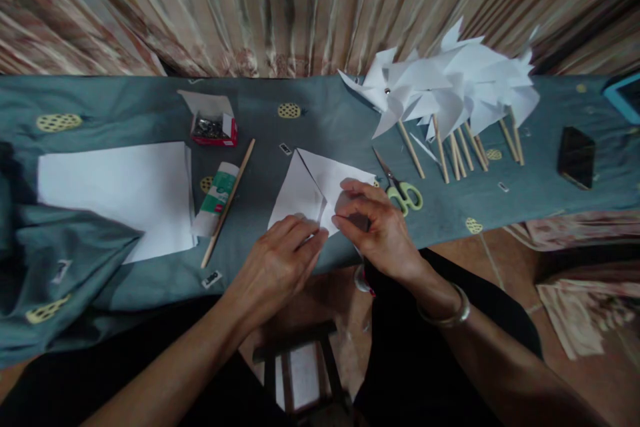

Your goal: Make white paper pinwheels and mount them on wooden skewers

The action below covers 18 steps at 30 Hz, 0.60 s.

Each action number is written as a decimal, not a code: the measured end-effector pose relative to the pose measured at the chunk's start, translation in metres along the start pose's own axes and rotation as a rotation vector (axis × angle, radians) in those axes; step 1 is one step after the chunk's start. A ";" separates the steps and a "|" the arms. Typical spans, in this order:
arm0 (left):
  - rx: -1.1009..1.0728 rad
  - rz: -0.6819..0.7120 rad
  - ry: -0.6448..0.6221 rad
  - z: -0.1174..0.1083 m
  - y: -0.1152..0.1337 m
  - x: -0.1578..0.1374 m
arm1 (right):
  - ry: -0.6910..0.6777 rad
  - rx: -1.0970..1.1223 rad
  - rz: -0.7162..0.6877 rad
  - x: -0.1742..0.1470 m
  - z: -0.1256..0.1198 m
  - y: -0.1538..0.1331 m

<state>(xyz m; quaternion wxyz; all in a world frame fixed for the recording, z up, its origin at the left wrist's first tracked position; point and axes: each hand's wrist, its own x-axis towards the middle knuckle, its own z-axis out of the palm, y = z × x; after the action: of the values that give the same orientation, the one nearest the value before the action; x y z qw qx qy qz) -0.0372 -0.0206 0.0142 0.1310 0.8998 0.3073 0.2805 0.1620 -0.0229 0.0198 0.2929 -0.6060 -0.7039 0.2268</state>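
A square sheet of white paper, with slits cut from its corners toward the centre, lies in front of me. My left hand is closed at its near left edge, thumb and fingers pinching the paper there. My right hand is on the right side of the sheet, thumb and a finger closed on a part of it near the middle. A bangle is on my right wrist. Just beyond the right hand lie scissors with light green handles, blades slightly apart.
White paper pinwheels on wooden sticks lie back right. To the left are a stack of white paper, a green and white glue stick, a wooden stick and an open red box of small metal pieces. A dark phone lies right.
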 end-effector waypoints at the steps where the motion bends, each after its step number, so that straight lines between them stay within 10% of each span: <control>1: -0.004 -0.001 0.001 0.000 0.000 0.000 | 0.002 -0.003 0.000 0.000 0.000 0.000; 18: -0.041 -0.032 -0.018 0.002 0.000 0.002 | 0.032 -0.014 -0.013 -0.001 0.002 0.001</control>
<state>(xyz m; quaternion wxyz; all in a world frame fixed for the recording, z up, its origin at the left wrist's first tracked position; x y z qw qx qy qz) -0.0353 -0.0194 0.0133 0.1565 0.8944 0.3147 0.2766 0.1615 -0.0242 0.0178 0.3013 -0.6069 -0.7047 0.2104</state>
